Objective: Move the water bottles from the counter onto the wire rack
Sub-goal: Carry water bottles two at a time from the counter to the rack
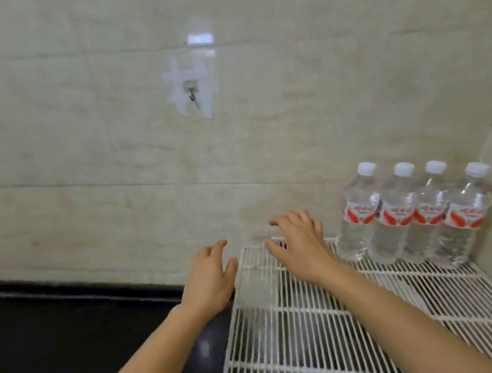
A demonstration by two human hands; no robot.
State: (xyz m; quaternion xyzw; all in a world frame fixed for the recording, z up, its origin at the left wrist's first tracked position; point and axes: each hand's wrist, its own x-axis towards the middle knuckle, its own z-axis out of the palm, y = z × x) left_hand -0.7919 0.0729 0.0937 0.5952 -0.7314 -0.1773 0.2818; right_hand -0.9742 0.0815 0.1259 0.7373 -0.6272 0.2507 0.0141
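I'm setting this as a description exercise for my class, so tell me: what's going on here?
A person works bare-handed at a white wire rack beside a dark counter. Four water bottles stand upright in a row at the rack's far right end, by the wall. The left hand is at the rack's left edge, the right hand over its far end, both with fingers loosely spread. A faint blur between them is too unclear to name.

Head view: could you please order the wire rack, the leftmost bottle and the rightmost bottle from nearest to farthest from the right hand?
1. Wire rack, directly under the right hand.
2. Leftmost bottle, just to the hand's right.
3. Rightmost bottle, far end of the row, by the side wall.
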